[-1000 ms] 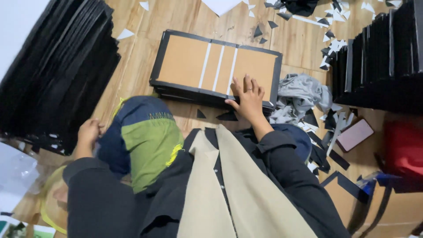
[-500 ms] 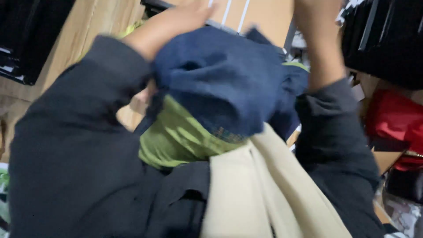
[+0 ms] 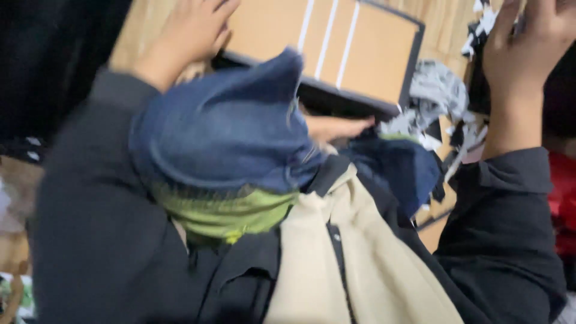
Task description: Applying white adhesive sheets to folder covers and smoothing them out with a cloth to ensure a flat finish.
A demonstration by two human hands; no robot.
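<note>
**A:** At centre, a blue-and-green bundle of cloth [image 3: 222,150] — denim-like blue above, lime green below — sits against the person's dark jacket [image 3: 96,240], above a cream apron-like panel [image 3: 354,264]. Is either hand gripping it?

**B:** No. The left hand [image 3: 192,33] is raised near the top edge, fingers loosely spread and resting by the rim of a flat brown board with white strips and a dark frame [image 3: 336,48]; it grasps nothing that shows. The right hand [image 3: 528,42] is lifted at the upper right, fingers open and upright, empty as far as the blur allows.

**A:** So why does the bundle stay put?

**B:** Likely it rests on a drawn-up knee — a bare foot [image 3: 333,127] shows just beside it, touching darker blue fabric.

**A:** And around them?

**B:** Grey cloth [image 3: 441,90] beside the board, black scraps on the wooden floor [image 3: 438,18], something red [image 3: 564,198] at the right edge.
</note>
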